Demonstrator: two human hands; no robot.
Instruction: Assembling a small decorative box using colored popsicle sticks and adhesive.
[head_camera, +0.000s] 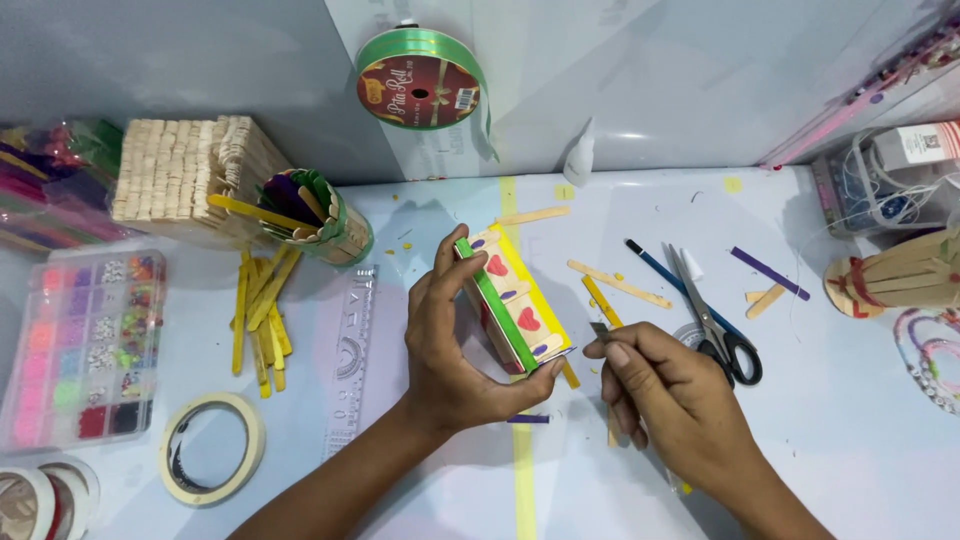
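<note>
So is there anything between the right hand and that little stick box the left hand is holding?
Nothing visible. The left hand holds the stick box tilted above the table. The right hand sits just beside its lower corner, pinching a small dark blade whose tip is close to that corner, with only a narrow open gap between.

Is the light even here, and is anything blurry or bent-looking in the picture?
Head view: soft even light, faint shadows under the left hand and right hand; mild glare on the glossy white table; edges bow slightly, wide-lens style; the small stick-built box with red hearts looks sharp.
</note>
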